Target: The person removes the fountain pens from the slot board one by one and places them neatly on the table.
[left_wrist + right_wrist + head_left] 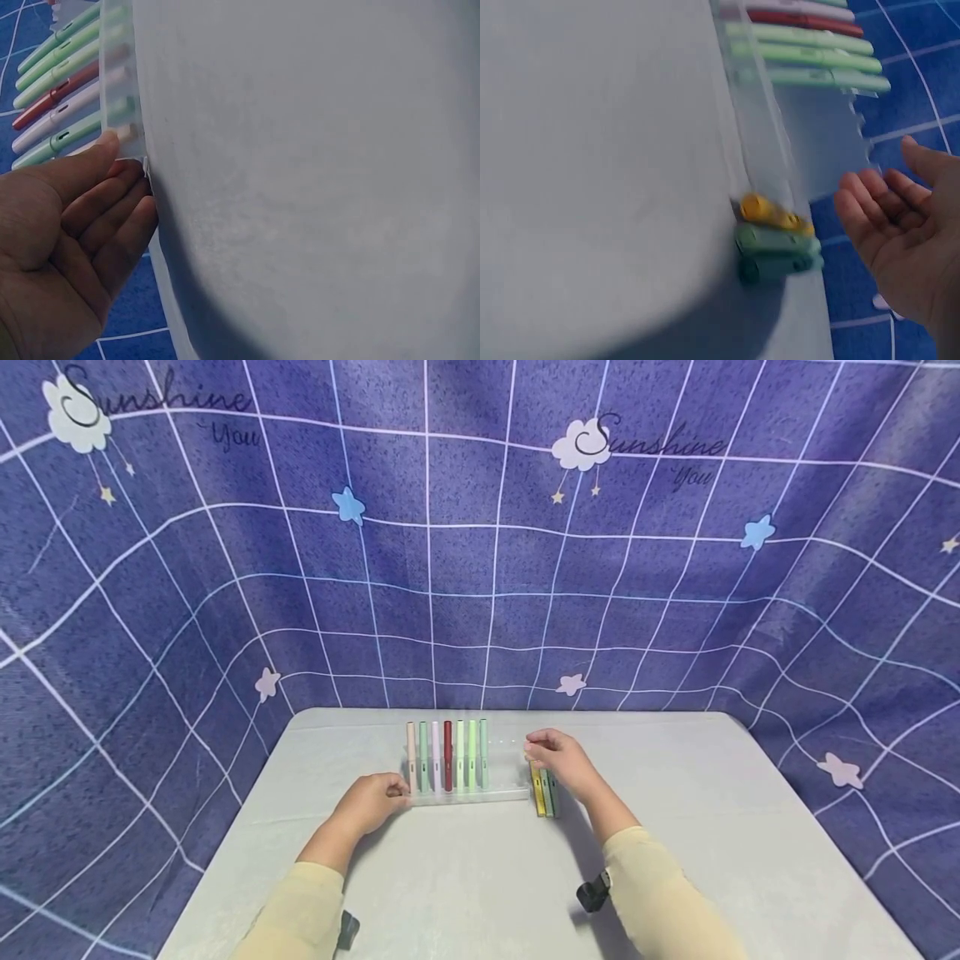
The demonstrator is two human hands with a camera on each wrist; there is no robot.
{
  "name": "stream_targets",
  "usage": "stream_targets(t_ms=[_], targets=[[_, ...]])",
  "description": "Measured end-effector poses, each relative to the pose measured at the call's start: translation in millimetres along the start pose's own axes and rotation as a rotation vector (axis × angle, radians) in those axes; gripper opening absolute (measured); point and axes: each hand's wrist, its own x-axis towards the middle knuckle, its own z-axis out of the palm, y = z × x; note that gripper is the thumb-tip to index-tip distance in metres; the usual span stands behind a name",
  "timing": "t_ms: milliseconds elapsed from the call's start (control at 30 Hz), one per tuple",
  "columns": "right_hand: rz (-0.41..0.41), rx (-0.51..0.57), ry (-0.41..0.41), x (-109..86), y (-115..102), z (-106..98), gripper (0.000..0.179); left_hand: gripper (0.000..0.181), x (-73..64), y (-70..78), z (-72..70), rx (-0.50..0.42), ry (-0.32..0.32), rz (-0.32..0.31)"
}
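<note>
On the pale worktop [465,877], the left hand [370,802] pinches the left end of a clear plastic rack [504,794] holding seven slim pastel and dark-red pens [447,756]. The right hand [558,762], fingers loosely bent around nothing, hovers near one yellow pen [769,212] and two green pens [780,241] beside the rack's right end.

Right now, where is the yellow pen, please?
In the head view, the yellow pen is right of centre, just beyond the right end of the clear rack, with two green pens on its right.
</note>
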Motion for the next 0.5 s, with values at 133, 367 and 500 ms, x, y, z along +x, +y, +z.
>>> stream_targets(t_ms=[133, 367, 500], targets=[[0.004, 0.083, 0.030, 3.2, -1, 13, 0.030, 0.010, 0.8, -1.0, 1.8, 0.002, 0.000, -0.003], [0.015, 0.003, -0.070, 3.4, 0, 32, 0.032, 0.010, 1.7, -1.1, 1.3, 0.009, 0.003, -0.009], [0.023, -0.039, -0.135, 6.2, 2, 46, 0.034, 0.010, 1.6, -0.7, 1.6, 0.003, 0.001, -0.016]])
